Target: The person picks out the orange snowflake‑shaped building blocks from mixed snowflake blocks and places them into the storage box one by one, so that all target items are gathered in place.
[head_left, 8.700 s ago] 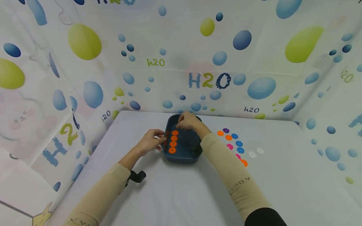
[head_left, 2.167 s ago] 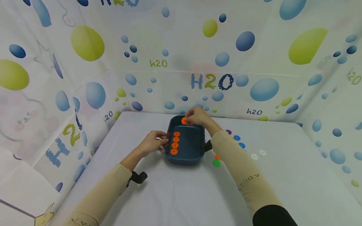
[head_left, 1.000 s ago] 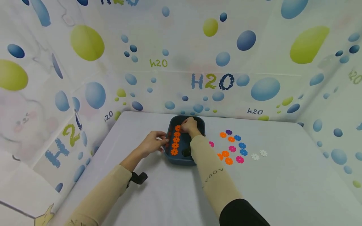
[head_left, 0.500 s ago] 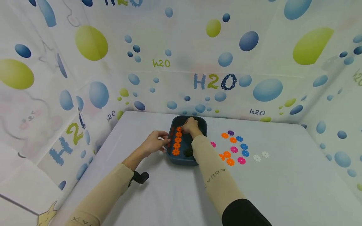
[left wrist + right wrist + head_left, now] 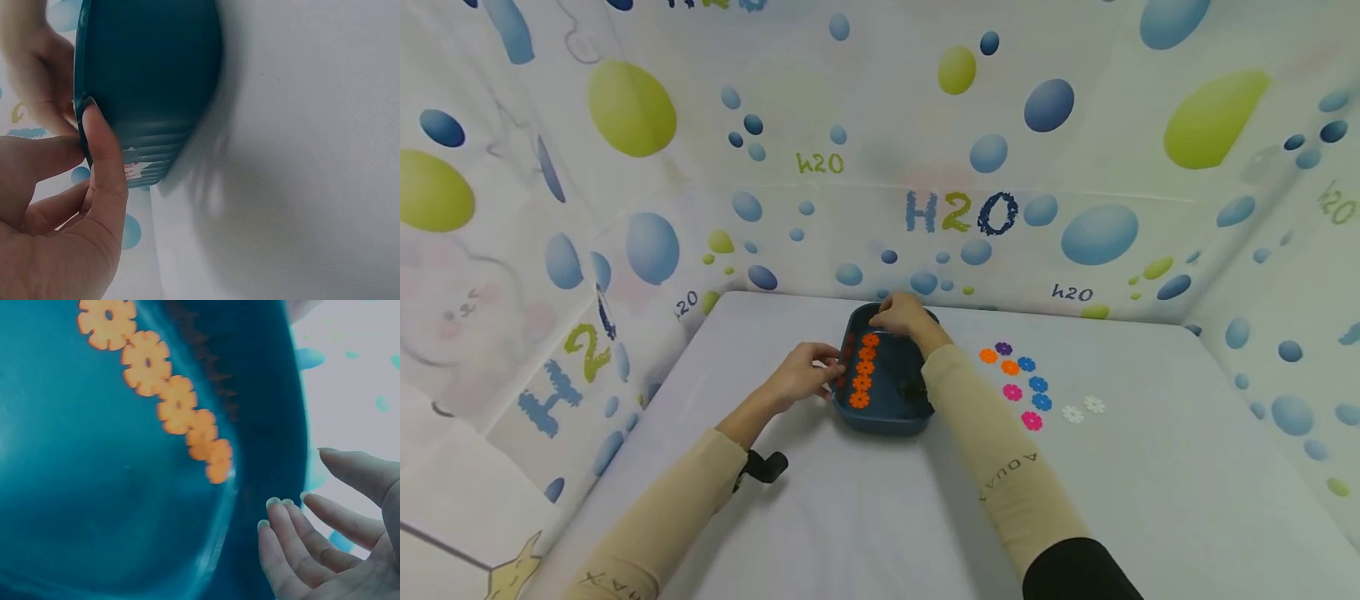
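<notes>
A dark blue-green plastic bin (image 5: 887, 427) stands toward the back of the table. Along its left side inside runs a straight row of several orange flower-shaped plastic discs (image 5: 862, 383), close together edge to edge. My left hand (image 5: 797, 375) pinches the bin's left rim between thumb and fingers; the left wrist view shows the thumb (image 5: 103, 150) on the outer wall. Over the far end of the bin hovers my right hand (image 5: 904, 317), just beyond the last orange disc. In the right wrist view its fingers (image 5: 306, 544) are spread and hold nothing.
Right of the bin lie loose flower discs: a purple one (image 5: 1003, 348), orange ones (image 5: 1011, 367), blue ones (image 5: 1038, 384) and pink ones (image 5: 1032, 421). Two white discs (image 5: 1094, 404) lie farther right. A patterned curtain (image 5: 880, 167) rises behind the table.
My right hand brought an orange disc into the bin and left it at the far end of the row. It has since moved back and up from there. My left hand keeps its hold.
</notes>
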`<move>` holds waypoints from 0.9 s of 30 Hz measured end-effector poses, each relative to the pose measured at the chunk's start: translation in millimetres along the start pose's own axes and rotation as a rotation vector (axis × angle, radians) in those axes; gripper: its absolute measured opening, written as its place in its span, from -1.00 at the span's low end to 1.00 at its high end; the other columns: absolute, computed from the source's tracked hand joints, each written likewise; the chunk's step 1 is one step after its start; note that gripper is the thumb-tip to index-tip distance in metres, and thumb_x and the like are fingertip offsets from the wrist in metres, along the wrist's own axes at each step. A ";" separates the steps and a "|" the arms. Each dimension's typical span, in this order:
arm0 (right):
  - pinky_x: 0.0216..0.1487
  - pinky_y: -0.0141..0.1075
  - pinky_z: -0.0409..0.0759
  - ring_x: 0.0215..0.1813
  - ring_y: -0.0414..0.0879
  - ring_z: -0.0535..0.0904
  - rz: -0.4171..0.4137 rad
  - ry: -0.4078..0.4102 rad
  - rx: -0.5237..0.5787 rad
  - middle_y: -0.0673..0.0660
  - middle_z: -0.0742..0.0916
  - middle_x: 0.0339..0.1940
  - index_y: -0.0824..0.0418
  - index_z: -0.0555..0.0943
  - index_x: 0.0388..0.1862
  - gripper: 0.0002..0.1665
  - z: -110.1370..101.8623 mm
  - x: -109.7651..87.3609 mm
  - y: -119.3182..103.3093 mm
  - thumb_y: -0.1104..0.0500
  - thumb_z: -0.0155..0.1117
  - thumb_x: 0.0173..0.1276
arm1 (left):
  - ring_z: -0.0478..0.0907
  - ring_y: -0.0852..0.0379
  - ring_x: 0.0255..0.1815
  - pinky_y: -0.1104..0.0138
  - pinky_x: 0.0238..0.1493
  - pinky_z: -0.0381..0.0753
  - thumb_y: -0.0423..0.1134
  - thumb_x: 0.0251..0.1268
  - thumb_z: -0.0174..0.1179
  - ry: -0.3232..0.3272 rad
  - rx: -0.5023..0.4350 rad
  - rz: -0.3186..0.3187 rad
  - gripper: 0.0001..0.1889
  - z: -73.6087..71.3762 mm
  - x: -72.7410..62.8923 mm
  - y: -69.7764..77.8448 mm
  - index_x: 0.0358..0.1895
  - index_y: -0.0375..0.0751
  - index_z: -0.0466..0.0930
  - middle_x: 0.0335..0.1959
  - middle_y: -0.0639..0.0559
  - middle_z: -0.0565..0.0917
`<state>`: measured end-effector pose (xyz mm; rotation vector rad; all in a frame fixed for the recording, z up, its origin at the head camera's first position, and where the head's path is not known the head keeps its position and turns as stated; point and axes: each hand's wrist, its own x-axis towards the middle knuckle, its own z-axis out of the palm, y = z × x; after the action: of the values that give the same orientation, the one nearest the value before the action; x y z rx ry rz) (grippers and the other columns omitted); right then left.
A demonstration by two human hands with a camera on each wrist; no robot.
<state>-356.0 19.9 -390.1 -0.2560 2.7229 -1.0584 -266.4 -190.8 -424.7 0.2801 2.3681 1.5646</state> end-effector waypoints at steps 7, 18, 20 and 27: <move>0.17 -0.04 0.63 0.16 0.16 0.60 -0.119 -0.039 -0.022 0.29 0.67 0.18 0.33 0.62 0.16 -0.56 -21.6 -19.4 -20.9 0.07 0.34 0.44 | 0.59 0.04 -0.25 0.27 -0.32 0.79 -0.39 0.53 0.13 0.016 -0.016 -0.007 -0.59 -1.0 -0.5 -2.1 0.31 -0.59 0.40 -0.13 -0.20 0.52; 0.20 0.02 0.62 0.18 0.15 0.56 -0.158 -0.076 0.028 0.26 0.66 0.18 0.28 0.61 0.19 -0.52 -56.1 -56.1 3.4 0.02 0.35 0.43 | 0.59 0.02 -0.23 0.27 -0.33 0.78 -0.41 0.53 0.13 0.035 -0.037 -0.007 -0.58 3.6 -1.0 -2.7 0.32 -0.58 0.38 -0.06 -0.25 0.52; 0.16 -0.01 0.63 0.16 0.14 0.55 -0.159 -0.081 0.024 0.25 0.65 0.16 0.29 0.62 0.17 -0.54 -60.7 -61.4 12.6 0.02 0.35 0.44 | 0.59 0.04 -0.24 0.27 -0.33 0.78 -0.41 0.53 0.13 0.037 -0.037 -0.012 -0.58 4.4 -0.7 -3.1 0.33 -0.56 0.39 -0.06 -0.24 0.52; 0.14 -0.04 0.67 0.16 0.17 0.59 -0.192 -0.096 0.016 0.26 0.66 0.13 0.34 0.60 0.17 -0.54 -77.8 -80.7 40.6 0.06 0.33 0.46 | 0.58 0.05 -0.25 0.25 -0.33 0.78 -0.40 0.53 0.13 0.035 -0.038 -0.013 -0.58 4.0 -0.8 -3.6 0.33 -0.55 0.39 -0.07 -0.23 0.51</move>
<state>-301.5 118.6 -351.2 -0.5608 2.6438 -1.0853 -264.3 -189.0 -429.4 0.2307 2.3585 1.6202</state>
